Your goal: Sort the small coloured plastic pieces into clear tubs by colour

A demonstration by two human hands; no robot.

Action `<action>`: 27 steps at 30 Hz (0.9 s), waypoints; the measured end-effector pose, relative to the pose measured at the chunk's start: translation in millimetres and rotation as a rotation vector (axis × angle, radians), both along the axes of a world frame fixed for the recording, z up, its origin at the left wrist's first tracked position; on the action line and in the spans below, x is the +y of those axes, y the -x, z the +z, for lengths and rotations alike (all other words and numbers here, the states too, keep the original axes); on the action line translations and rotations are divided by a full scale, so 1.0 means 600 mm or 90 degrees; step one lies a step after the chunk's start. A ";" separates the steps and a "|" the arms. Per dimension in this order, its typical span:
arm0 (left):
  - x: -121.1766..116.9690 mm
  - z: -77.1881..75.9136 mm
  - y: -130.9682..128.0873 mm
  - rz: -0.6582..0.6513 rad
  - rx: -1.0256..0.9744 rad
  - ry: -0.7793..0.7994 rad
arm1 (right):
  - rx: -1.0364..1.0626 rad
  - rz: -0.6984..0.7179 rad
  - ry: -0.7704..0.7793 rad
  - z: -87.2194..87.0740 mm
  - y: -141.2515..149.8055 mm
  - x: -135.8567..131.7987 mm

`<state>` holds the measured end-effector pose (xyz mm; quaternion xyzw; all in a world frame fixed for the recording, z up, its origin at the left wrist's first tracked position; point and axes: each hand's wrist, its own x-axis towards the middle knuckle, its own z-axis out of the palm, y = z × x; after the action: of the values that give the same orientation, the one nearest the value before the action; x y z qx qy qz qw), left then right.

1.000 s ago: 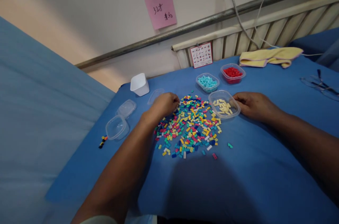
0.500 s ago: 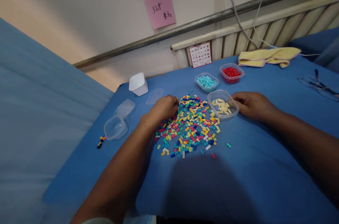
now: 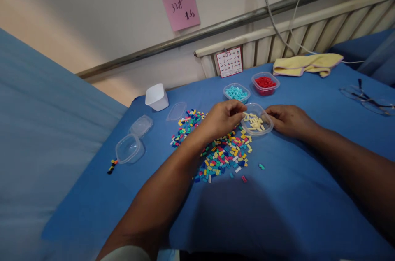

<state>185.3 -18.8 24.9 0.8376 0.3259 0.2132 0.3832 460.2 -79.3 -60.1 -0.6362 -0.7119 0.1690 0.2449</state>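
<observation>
A heap of small coloured bricks (image 3: 222,152) lies on the blue cloth in front of me. My left hand (image 3: 222,119) reaches across the heap to the left rim of a clear tub (image 3: 268,126) with pale yellow bricks in it. Its fingers are pinched together at the rim, and what they hold is too small to make out. My right hand (image 3: 288,120) rests on the cloth against the tub's right side, fingers curled on its rim.
Behind stand a tub of light blue bricks (image 3: 236,92) and a tub of red bricks (image 3: 265,83). A white cup (image 3: 156,97), clear lids (image 3: 175,111) and an empty tub (image 3: 128,149) lie at the left. A yellow towel (image 3: 305,64) and glasses (image 3: 367,96) lie at the right.
My left hand has moved right from the heap's left edge to the rim of the yellow-brick tub. The right hand has stayed by the tub. The view has shifted slightly.
</observation>
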 end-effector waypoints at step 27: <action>-0.060 -0.083 0.294 0.144 0.203 -0.379 | 0.012 -0.016 0.019 0.011 -0.002 -0.013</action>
<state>9.0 -55.1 -25.0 0.8938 0.3959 0.2068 0.0408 461.3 -86.9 -53.6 -0.6473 -0.6988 0.1823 0.2438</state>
